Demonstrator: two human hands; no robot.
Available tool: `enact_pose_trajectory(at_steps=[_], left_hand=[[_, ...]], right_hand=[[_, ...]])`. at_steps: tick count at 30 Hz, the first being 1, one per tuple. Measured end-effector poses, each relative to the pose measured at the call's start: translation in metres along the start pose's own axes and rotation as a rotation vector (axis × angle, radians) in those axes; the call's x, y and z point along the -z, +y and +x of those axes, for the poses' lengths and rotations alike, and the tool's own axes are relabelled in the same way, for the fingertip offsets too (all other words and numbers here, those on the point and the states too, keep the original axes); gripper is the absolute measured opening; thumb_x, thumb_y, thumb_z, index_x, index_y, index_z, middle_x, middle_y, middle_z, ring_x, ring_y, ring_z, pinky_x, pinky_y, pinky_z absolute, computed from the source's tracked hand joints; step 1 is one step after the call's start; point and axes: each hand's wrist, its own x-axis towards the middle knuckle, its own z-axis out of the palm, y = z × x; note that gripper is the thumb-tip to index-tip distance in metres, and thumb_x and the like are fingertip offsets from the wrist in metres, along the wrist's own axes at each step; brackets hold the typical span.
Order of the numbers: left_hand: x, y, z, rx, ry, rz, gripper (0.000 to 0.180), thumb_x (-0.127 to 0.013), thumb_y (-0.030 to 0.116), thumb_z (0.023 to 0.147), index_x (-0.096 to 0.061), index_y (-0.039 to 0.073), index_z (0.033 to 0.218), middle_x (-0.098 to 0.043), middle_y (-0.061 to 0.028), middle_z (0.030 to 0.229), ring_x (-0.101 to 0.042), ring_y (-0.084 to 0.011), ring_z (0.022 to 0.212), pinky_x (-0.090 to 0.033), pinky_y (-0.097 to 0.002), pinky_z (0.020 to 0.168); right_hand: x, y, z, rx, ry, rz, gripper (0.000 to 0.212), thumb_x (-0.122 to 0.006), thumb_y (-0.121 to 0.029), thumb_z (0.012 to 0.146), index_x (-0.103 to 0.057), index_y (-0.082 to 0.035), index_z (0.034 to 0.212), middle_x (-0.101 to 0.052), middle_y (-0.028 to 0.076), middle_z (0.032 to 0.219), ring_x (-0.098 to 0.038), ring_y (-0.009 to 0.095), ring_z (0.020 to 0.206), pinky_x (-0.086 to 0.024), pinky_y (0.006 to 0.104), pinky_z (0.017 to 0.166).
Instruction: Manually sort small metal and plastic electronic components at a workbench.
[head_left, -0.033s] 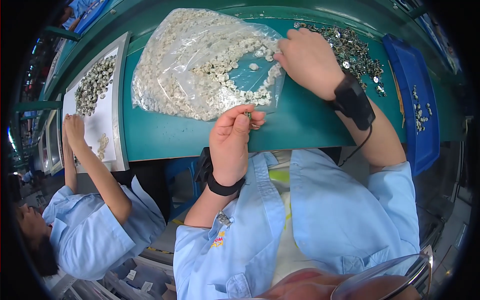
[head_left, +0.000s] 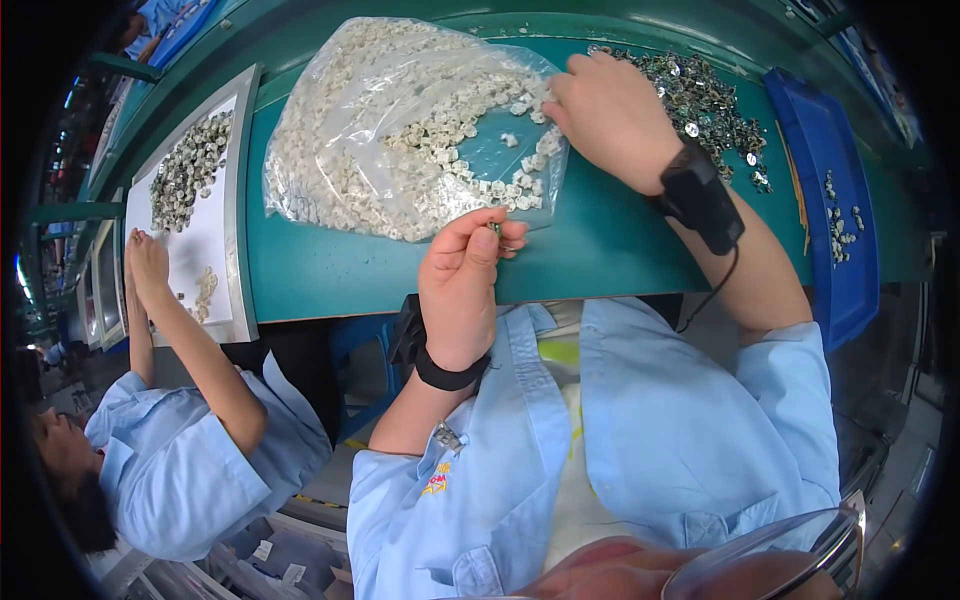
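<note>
My left hand (head_left: 462,290) is held up near the table's front edge. Its thumb and fingers pinch a small greenish metal part (head_left: 495,229). My right hand (head_left: 615,118) reaches over the right end of a clear plastic bag (head_left: 330,130) full of small white plastic pieces (head_left: 450,130). The fingertips of that hand are bent together beside the pieces at the bag's right edge. Whether a piece is between them is hidden. One loose white piece (head_left: 509,140) lies apart inside a ring of others.
A heap of small metal parts (head_left: 690,105) lies at the back right of the green table (head_left: 400,272). A blue tray (head_left: 850,290) with a few pieces stands at far right. On the left, a person (head_left: 200,450) works at a white metal-framed tray (head_left: 225,250).
My right hand has shifted slightly left toward the white pieces. The loose white piece has moved a little toward me. My left hand stays in place.
</note>
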Motion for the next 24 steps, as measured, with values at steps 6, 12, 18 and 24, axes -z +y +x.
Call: enact_pose_trajectory(at_steps=[6, 12, 18, 24], left_hand=[[0.004, 0.001, -0.001, -0.011, 0.037, -0.006, 0.025, -0.051, 0.015, 0.088, -0.053, -0.001, 0.107, -0.06, -0.0063, 0.088, -0.052, -0.0089, 0.077, -0.041, -0.0214, 0.073], [0.008, 0.002, -0.004, -0.003, 0.06, 0.027, 0.026, -0.051, 0.015, 0.087, -0.053, 0.0, 0.108, -0.06, -0.0061, 0.089, -0.052, -0.0083, 0.078, -0.041, -0.0207, 0.073], [0.01, 0.0, 0.001, 0.002, 0.041, 0.081, 0.026, -0.052, 0.014, 0.087, -0.053, 0.0, 0.109, -0.061, -0.006, 0.091, -0.052, -0.008, 0.079, -0.041, -0.0203, 0.073], [0.0, -0.006, 0.006, 0.026, 0.03, 0.121, 0.025, -0.052, 0.013, 0.087, -0.053, 0.0, 0.109, -0.061, -0.006, 0.091, -0.053, -0.0082, 0.08, -0.042, -0.0204, 0.075]], right_hand=[[-0.034, -0.035, 0.021, 0.231, 0.176, 0.379, 0.02, -0.059, -0.02, 0.076, -0.058, -0.005, 0.088, -0.054, 0.01, 0.095, -0.05, 0.028, 0.095, -0.041, 0.0366, 0.081], [-0.026, -0.036, 0.002, 0.319, 0.017, 0.478, 0.024, -0.061, -0.02, 0.074, -0.057, -0.004, 0.093, -0.052, 0.01, 0.105, -0.047, 0.028, 0.101, -0.039, 0.0365, 0.086], [-0.023, -0.013, -0.02, 0.37, -0.007, 0.532, 0.018, -0.061, -0.015, 0.073, -0.058, -0.005, 0.088, -0.053, 0.008, 0.1, -0.05, 0.027, 0.095, -0.041, 0.0345, 0.079], [-0.004, -0.007, -0.025, 0.215, 0.027, 0.66, 0.012, -0.058, -0.008, 0.075, -0.059, -0.004, 0.087, -0.055, 0.008, 0.093, -0.053, 0.02, 0.084, -0.042, 0.0286, 0.072]])
